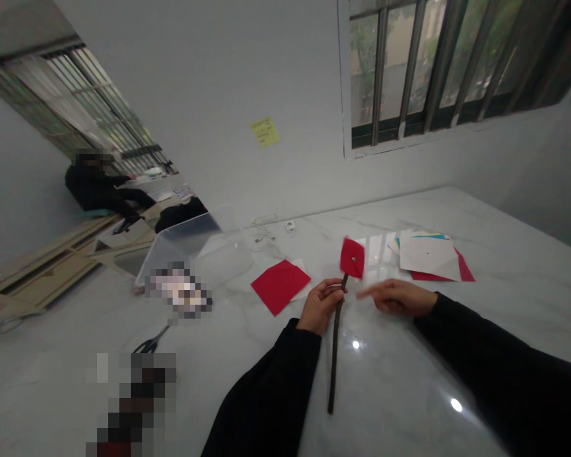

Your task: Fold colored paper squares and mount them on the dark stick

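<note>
My left hand [321, 307] is closed round the upper part of a thin dark brown stick [335, 355]. At the stick's top sits a small folded red paper piece [349, 255], like a paper pinwheel, with a shiny pin head at its middle. Just right of the stick is my right hand [400, 298], apart from it. Its index finger stretches toward the stick, slightly blurred, while the other fingers curl; I see nothing held in it. A red paper sheet [280, 287] lies on the table left of the stick, partly over a white sheet.
On the right of the marble table [390, 393] lies a stack of coloured paper [428, 254]. A clear plastic box [181, 238], black-handled scissors [148, 344] and a white plug [290, 226] are also there. A person [99, 187] sits at the far left.
</note>
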The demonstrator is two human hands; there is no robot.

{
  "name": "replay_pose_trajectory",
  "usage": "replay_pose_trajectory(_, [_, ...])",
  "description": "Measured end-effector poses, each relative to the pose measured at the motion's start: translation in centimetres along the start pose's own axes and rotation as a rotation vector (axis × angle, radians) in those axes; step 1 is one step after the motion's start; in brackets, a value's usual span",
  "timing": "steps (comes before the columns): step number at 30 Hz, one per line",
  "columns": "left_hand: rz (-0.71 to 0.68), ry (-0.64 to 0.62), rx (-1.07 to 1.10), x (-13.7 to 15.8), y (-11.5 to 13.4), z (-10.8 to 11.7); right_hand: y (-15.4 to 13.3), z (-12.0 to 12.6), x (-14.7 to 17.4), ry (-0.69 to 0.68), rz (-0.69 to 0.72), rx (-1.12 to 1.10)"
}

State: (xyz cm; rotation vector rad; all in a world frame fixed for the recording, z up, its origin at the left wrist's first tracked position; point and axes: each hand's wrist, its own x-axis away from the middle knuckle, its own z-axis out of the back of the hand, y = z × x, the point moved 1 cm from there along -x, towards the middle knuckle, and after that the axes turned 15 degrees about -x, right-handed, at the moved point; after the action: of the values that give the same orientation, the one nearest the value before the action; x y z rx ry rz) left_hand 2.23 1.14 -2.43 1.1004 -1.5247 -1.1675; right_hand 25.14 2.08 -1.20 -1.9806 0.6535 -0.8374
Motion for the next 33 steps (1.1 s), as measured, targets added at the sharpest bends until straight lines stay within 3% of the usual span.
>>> replay_pose_trajectory(1, [0.001,0.003,0.008,0.0,-0.1,0.0,0.2,-0.7,0.5,-0.299,-0.189,0.099])
replay_pose_trajectory(2, [0.004,0.007,0.016,0.0,-0.2,0.0,0.4,-1.2,1.0,-0.504,-0.297,0.165])
replay_pose_trajectory(3, [0.008,0.01,0.021,0.0,-0.2,0.0,0.5,-1.6,1.3,-0.618,-0.344,0.201])
replay_pose_trajectory(5, [0.016,0.013,0.032,-0.1,-0.4,0.1,0.8,-1.7,1.0,-0.529,-0.242,0.194])
replay_pose_trajectory(9, [0.03,0.016,0.082,-0.1,-0.5,0.4,1.5,-1.0,-0.8,-0.121,-0.017,0.025])
replay_pose_trajectory(12, [0.029,0.027,0.129,0.0,-0.4,0.5,1.9,-1.1,-1.6,-0.052,0.024,0.043])
replay_pose_trajectory(17, [0.0,0.043,0.182,0.0,0.0,-0.8,2.6,-3.3,-2.2,-0.088,0.118,0.166])
replay_pose_trajectory(24, [0.004,-0.026,0.19,0.0,0.1,-2.4,3.9,-6.0,-3.1,-0.098,0.216,0.038])
replay_pose_trajectory(33, [0.041,0.107,0.399,-0.9,0.3,-0.7,5.0,-7.8,-3.3,-0.452,-0.125,0.048])
